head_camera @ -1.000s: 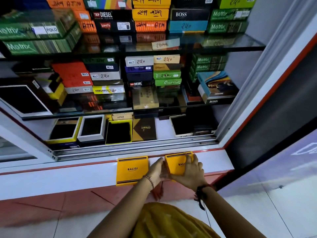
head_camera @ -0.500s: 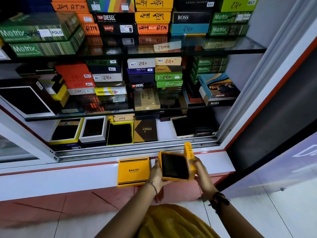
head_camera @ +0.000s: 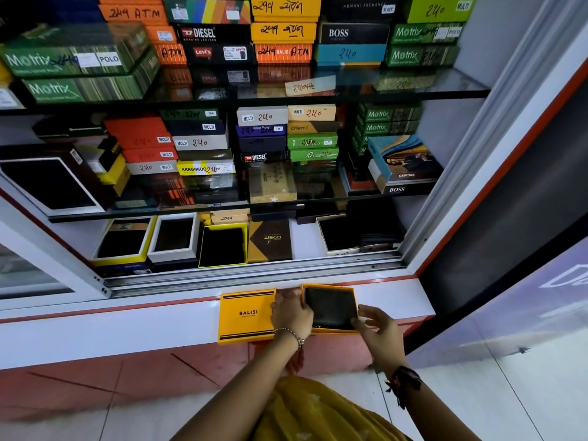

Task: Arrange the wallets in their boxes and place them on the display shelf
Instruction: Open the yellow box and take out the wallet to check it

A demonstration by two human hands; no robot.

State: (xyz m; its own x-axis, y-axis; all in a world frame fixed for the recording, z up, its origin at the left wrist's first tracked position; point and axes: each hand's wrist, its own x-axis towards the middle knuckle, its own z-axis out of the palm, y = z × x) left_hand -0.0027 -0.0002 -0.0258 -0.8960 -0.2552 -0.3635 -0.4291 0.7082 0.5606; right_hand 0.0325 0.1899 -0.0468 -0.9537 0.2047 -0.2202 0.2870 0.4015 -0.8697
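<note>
Filling the upper frame: display shelf (head_camera: 254, 206) of glass tiers, stacked with labelled wallet boxes. White ledge (head_camera: 111, 326) crosses the lower frame, red floor tiles beneath. On the ledge at lower centre: yellow BALISI lid (head_camera: 246, 315), flat; touching its right edge, open yellow box (head_camera: 329, 289) with black wallet (head_camera: 331, 308) inside. Left hand (head_camera: 292, 313) grips the box's left edge. Right hand (head_camera: 378, 332), fingers loosely spread, touches the wallet's lower right corner.
</note>
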